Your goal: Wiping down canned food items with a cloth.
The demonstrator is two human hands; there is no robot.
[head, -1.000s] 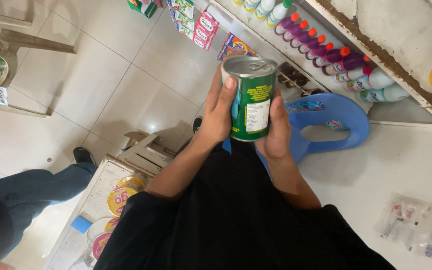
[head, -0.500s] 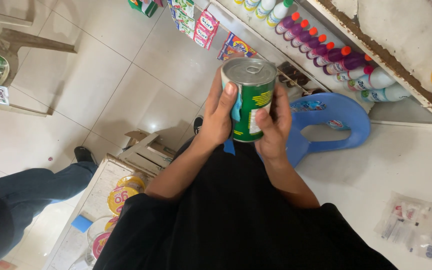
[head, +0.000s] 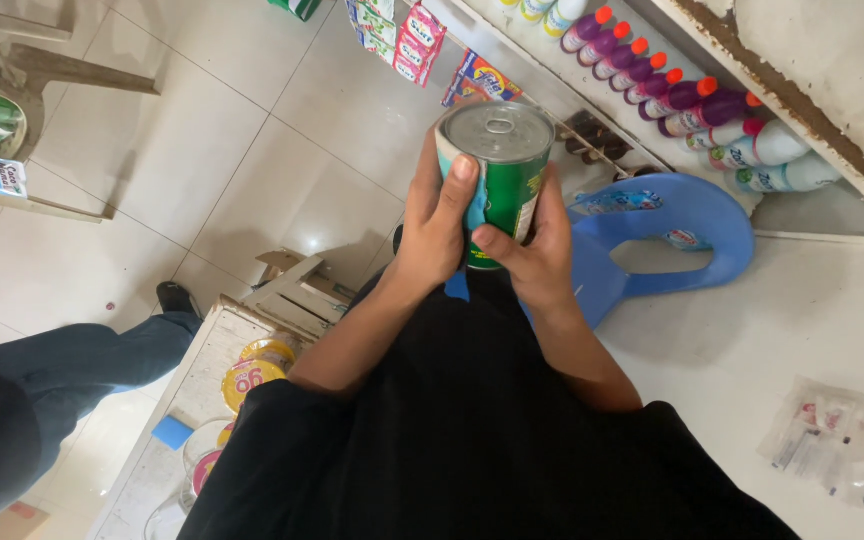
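Observation:
I hold a green tin can (head: 500,170) with a silver ring-pull lid upright in front of my chest. My left hand (head: 439,225) wraps its left side, thumb lying up the can's wall. My right hand (head: 537,248) grips the lower right side, thumb across the front of the label. Both arms come out of black sleeves. The can hangs over the tiled floor, just left of a blue plastic stool (head: 672,240).
A shelf of purple and white bottles (head: 672,90) runs along the upper right. Hanging snack packets (head: 407,35) are at top centre. A white counter with round tins (head: 252,375) lies below left. Another person's trouser leg and black shoe (head: 72,370) stand at left. Clear plastic bags (head: 842,445) lie lower right.
The can has been turned in my hands: the white label panel rotated away and my right thumb slid across the front. The can sits slightly closer to the camera.

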